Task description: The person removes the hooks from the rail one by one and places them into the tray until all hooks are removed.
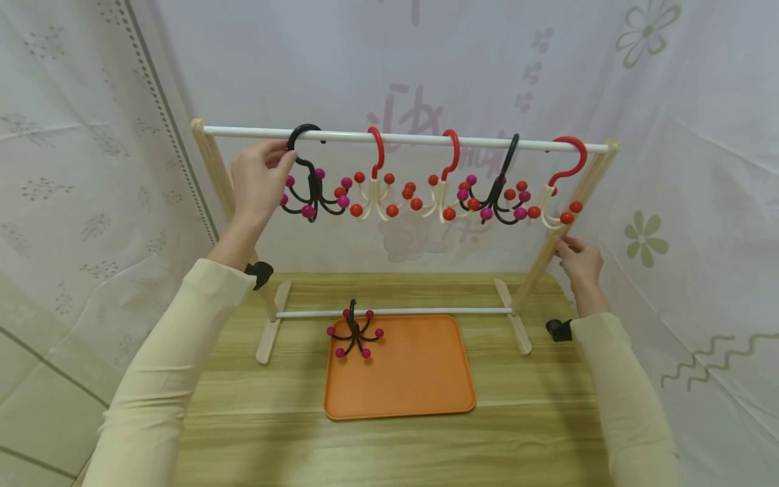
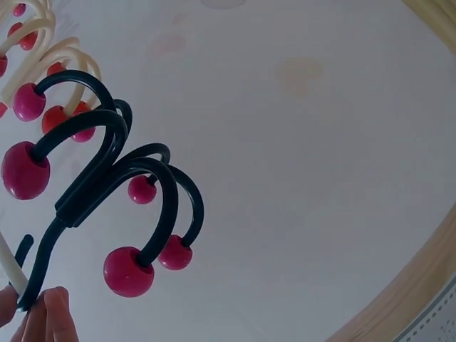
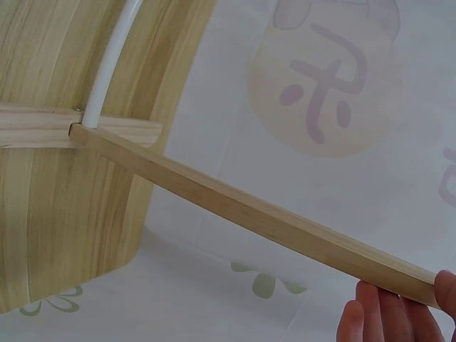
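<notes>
My left hand (image 1: 262, 177) pinches the hook of a black multi-arm hanger with magenta balls (image 1: 315, 189), and that hook lies over the rack's white top rail (image 1: 347, 136). In the left wrist view the fingertips (image 2: 53, 313) grip the black hook beside the rail. With my right hand (image 1: 581, 262) I hold the rack's right wooden post (image 1: 535, 267) between thumb and fingers; the right wrist view shows the same grip on the post (image 3: 271, 221). Another black hanger with magenta balls (image 1: 356, 329) stands on the orange tray (image 1: 408, 379).
Along the rail hang red-hooked cream hangers (image 1: 442, 193), several in all, and a second black one (image 1: 499, 193). The rack's feet (image 1: 268, 341) and lower white bar (image 1: 426, 312) stand on the wooden table (image 1: 389, 453). Patterned white curtains (image 1: 700, 203) surround it.
</notes>
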Demonstrator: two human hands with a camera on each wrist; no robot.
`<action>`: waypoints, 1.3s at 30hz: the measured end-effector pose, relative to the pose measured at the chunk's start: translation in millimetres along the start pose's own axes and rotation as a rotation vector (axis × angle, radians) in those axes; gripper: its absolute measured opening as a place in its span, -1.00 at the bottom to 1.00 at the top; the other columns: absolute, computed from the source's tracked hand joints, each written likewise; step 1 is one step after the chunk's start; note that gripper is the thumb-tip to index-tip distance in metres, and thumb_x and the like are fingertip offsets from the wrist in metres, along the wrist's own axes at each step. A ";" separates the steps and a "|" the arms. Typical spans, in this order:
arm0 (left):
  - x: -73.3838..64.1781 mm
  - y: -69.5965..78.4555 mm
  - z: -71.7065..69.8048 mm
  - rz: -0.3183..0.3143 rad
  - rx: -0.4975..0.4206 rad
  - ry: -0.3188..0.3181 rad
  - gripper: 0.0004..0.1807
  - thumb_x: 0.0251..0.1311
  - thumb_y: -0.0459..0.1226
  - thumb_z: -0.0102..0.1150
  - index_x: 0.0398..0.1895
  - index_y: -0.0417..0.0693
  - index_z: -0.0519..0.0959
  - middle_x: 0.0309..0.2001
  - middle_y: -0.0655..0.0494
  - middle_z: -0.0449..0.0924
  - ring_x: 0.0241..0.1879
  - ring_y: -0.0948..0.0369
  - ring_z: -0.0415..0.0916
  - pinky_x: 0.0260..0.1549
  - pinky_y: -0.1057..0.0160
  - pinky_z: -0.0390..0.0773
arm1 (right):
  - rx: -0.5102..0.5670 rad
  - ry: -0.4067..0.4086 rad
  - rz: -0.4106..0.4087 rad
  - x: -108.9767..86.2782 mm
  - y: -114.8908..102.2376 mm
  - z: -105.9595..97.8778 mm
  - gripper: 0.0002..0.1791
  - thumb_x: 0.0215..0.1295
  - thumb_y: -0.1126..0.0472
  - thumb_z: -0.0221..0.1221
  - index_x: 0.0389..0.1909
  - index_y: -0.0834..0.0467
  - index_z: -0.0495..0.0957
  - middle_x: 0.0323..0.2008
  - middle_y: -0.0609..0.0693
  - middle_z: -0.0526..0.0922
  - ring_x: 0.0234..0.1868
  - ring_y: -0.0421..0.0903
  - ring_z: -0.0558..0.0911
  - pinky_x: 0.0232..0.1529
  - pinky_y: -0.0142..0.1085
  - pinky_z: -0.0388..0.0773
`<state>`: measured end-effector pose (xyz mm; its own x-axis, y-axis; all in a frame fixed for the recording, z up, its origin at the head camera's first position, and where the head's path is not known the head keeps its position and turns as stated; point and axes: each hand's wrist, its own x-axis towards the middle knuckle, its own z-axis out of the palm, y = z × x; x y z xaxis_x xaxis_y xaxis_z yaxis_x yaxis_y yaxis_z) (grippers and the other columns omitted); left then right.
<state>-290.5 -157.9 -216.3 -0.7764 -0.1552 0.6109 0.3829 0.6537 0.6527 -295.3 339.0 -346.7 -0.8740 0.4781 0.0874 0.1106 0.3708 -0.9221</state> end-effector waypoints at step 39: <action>0.9 14.2 -13.0 0.077 -0.014 0.105 -0.70 0.10 -0.16 0.14 -0.24 -0.21 0.60 -0.31 0.01 0.62 -0.44 0.37 0.49 -0.44 0.49 0.36 | 0.005 -0.003 0.021 -1.9 -1.0 0.5 -0.39 0.16 -0.08 0.06 0.12 0.27 0.37 -0.50 -0.30 0.46 -0.30 -0.25 0.55 -0.41 -0.51 0.40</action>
<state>-279.2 -158.3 -200.7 -0.6883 -0.1819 0.7023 0.4467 0.6565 0.6079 -293.9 337.4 -346.1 -0.8727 0.4835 0.0671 0.1266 0.3570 -0.9255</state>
